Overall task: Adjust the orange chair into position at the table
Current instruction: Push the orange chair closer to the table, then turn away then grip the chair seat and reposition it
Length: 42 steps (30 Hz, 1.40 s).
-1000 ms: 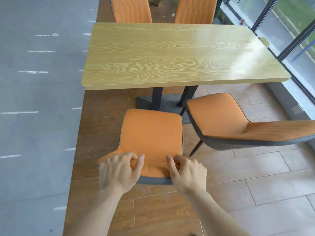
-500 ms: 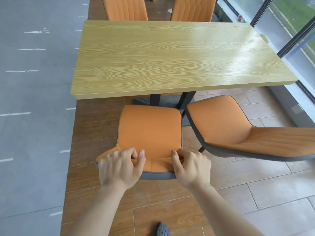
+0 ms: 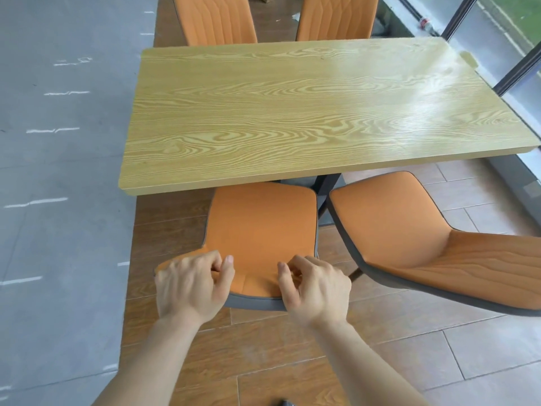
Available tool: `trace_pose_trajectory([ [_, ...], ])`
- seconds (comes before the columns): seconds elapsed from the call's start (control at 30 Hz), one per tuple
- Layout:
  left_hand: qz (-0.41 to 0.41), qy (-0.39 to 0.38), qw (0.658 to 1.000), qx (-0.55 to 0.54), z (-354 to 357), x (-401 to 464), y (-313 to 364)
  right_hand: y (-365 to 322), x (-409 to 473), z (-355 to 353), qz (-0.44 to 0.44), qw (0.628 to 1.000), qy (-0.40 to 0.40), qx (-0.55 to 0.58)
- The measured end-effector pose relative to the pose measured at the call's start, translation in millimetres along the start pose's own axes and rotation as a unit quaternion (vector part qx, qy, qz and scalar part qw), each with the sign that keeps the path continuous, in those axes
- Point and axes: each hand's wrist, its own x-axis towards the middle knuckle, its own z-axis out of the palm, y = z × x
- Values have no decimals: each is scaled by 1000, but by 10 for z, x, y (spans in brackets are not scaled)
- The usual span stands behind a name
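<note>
The orange chair with a grey shell edge faces the light wooden table, and the front of its seat reaches just under the table's near edge. I see it from above and behind. My left hand grips the top rim of the backrest on its left side, fingers curled over the orange padding. My right hand grips the same rim on its right side. The chair's legs are hidden below the seat.
A second orange chair stands right beside it, angled and pulled further out. Two more orange chairs stand at the table's far side. The table's dark pedestal shows between the seats. Glass window frames run along the right.
The chair has slid forward toward the table with both hands on its backrest; its seat front now meets the table edge, and the pedestal base is mostly covered.
</note>
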Motion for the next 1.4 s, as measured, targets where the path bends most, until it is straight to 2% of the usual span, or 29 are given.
trace_pose_trajectory([
  [0.1, 8, -21, 1000, 18, -26, 0, -24, -54, -13, -24, 14, 999, -32, -28],
  [0.2, 22, -42, 998, 31, -111, -31, 3, -78, 8, -113, 32, 992, -109, -55],
  [0.3, 7, -58, 998, 37, -274, -105, -35, -107, 32, -220, 0, 983, -174, -54],
  [0.43, -22, -35, 999, 27, -653, -104, -358, -490, 277, -376, -70, 984, -156, -59],
  [0.7, -109, 52, 992, 20, -1627, 516, -1725, -2295, 1227, -142, -199, 964, -148, -93],
  [1.0, -159, 166, 973, 8, -2979, 1541, -3854, -5069, 2320, 479, -267, 954, -113, -78],
  [1.17, -180, 201, 963, 9, -3379, 2185, -4668, -6116, 2893, 856, -309, 943, -108, -60],
  [1.4, -169, 218, 961, 31, -3545, 3560, -5657, -7074, 4251, 1577, -335, 939, -70, -46],
])
